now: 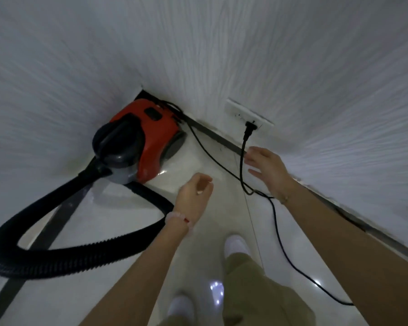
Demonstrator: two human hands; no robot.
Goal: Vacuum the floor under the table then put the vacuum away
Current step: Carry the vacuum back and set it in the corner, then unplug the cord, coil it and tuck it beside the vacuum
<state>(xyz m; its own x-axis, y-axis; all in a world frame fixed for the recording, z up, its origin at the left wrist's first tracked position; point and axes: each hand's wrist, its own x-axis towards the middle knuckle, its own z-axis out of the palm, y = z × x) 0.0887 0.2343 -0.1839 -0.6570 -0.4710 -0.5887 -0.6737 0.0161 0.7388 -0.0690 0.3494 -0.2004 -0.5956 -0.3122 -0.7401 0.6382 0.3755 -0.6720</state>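
The red vacuum sat in the wall corner, its plug seated in the outlet. The right hand, spread and empty, hovered below it; the left hand was loosely curled, empty. Recommended: grip the plug body, not the cord, and pull straight out.

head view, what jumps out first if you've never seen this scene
A red and black vacuum cleaner sits in the corner where two white walls meet, its thick black hose looping across the pale floor at left. Its cord's plug is in the wall socket, and the open right hand reaches toward it.
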